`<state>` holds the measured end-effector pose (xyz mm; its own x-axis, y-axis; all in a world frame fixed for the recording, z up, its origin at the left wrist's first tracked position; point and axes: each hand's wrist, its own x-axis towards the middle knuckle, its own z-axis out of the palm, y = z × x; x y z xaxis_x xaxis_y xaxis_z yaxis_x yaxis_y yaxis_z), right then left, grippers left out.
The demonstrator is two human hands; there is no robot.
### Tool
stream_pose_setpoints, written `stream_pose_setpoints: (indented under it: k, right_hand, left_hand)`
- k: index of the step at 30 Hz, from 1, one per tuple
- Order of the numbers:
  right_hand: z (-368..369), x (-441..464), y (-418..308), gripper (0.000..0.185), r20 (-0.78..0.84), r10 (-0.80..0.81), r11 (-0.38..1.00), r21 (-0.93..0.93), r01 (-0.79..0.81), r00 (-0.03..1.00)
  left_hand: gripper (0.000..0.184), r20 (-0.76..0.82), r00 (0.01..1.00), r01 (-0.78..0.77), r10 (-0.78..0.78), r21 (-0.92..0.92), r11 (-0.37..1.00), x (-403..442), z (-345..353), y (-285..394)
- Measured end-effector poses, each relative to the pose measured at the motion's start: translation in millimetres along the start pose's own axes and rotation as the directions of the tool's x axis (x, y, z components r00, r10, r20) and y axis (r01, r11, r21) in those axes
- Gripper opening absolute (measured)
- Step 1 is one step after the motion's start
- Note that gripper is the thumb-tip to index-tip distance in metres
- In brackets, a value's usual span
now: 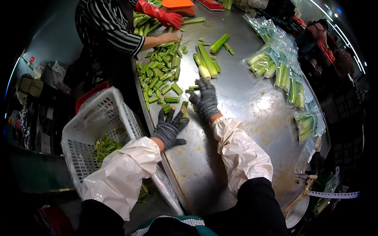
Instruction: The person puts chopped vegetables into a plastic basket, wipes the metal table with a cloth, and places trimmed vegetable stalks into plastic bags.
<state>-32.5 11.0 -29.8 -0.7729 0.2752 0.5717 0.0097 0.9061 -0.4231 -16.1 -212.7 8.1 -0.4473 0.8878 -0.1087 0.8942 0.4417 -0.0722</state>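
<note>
On the metal table (244,145), my left hand (170,129), in a dark grey glove, lies with its fingers spread at the near end of a heap of cut green stalk pieces (159,74). Its fingertips are by a few loose pieces (184,109). My right hand (205,100), gloved alike, reaches forward with fingers stretched out, close to a small green piece (193,87). Just beyond it lie thick celery-like stalks (206,63) with pale ends. Neither hand visibly grips anything.
A white plastic basket (125,114) with green scraps stands left of the table. Bagged stalks (262,63) line the right side, near a knife (313,151). Across the table, a person in a striped sleeve (118,31) has a red-gloved hand (165,17) and a bare hand (167,38) at the heap.
</note>
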Motion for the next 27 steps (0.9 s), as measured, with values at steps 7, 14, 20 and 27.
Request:
stream_pose_setpoints:
  k: [7,14,20,27]
  right_hand:
    - [-21,79,8,0.068,0.415,0.519,0.844,-0.389,-0.369,0.748]
    - [13,105,-4,0.079,0.446,0.614,0.769,-0.523,-0.367,0.651]
    - [31,112,18,0.087,0.378,0.655,0.754,-0.268,-0.599,0.655]
    - [19,116,27,0.064,0.316,0.643,0.305,0.730,-0.611,0.698]
  left_hand:
    - [0.076,-0.021,0.978,0.206,-0.207,-0.061,0.977,17,15,-18]
    - [0.084,0.007,0.966,0.256,-0.257,-0.088,0.963,17,15,-18]
    - [0.085,-0.010,0.960,0.277,-0.279,-0.085,0.957,17,20,-20]
    - [0.086,-0.007,0.962,0.270,-0.273,-0.110,0.956,18,18,-20]
